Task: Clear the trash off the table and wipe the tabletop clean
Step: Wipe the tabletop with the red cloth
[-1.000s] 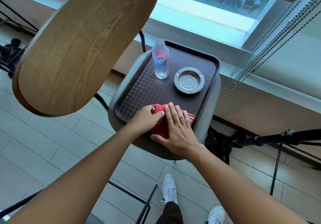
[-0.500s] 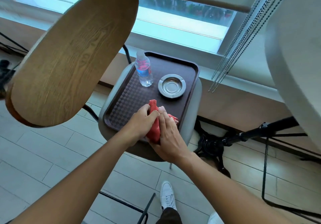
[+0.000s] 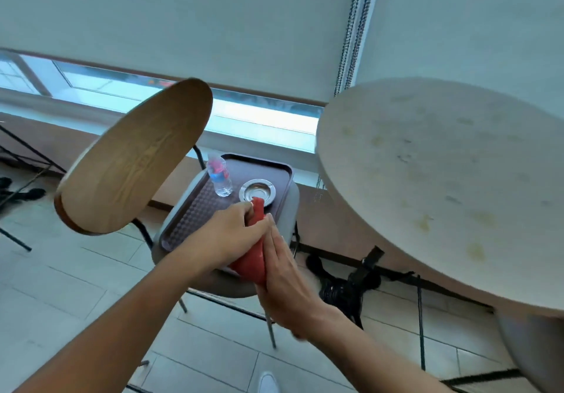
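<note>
- Looks like a café or canteen seating area beside a window.
- Round pale tabletop (image 3: 442, 185), marked with yellowish stains, set near a wall of glazing.
- Wooden-backed chair (image 3: 134, 160) on thin black metal legs, with a grey seat.
- Brown textured serving tray (image 3: 189, 218) of the cafeteria kind, resting on that seat.
- Metal ashtray (image 3: 257, 190) and small plastic water bottle (image 3: 220, 176) standing on the tray.
- Roller blinds (image 3: 183, 26) with bead chains (image 3: 351, 26) drawn most of the way down.
- Large pale floor tiles (image 3: 61, 286) underfoot.
</note>
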Available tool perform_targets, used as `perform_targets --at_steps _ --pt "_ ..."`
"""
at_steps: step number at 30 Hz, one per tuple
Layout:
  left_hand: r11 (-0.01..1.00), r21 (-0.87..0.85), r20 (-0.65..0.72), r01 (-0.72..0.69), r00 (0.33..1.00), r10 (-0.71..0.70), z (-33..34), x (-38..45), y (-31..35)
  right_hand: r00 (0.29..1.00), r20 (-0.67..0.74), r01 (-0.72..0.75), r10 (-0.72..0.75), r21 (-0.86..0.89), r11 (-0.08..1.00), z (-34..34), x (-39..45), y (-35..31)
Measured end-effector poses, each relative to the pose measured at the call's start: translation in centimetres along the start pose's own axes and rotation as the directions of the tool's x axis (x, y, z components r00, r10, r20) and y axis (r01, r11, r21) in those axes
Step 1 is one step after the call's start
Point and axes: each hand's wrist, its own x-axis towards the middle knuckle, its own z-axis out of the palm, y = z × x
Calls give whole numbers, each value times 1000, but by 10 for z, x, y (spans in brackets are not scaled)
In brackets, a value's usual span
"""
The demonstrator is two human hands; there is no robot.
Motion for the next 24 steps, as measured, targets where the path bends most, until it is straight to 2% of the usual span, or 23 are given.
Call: perform_targets --at_steps 6,9,14,20,22,24 --pt "977 210 -56 -40 997 53 -8 -78 86 999 36 -42 38 130 991 -78 -53 -63" --pt "958 279 -109 -67 989 101 -11 -113 128 999 52 -5 -1 111 994 -122 -75 -83" --pt "970 171 -164 -173 966 201 -6 -157 192 997 11 69 -70 39 997 -195 -106 -99" --pt "954 8 -205 -300 933 295 16 -165 255 995 -51 78 -83 -94 993 -273 -130 -90" --pt "942 -111 -192 -315 937 291 28 -156 272 993 -82 74 -90 -181 981 -294 -132 -76" --pt "909 -287 -103 -303 953 285 41 -144 288 992 -116 20 -56 -287 958 -314 -134 -56"
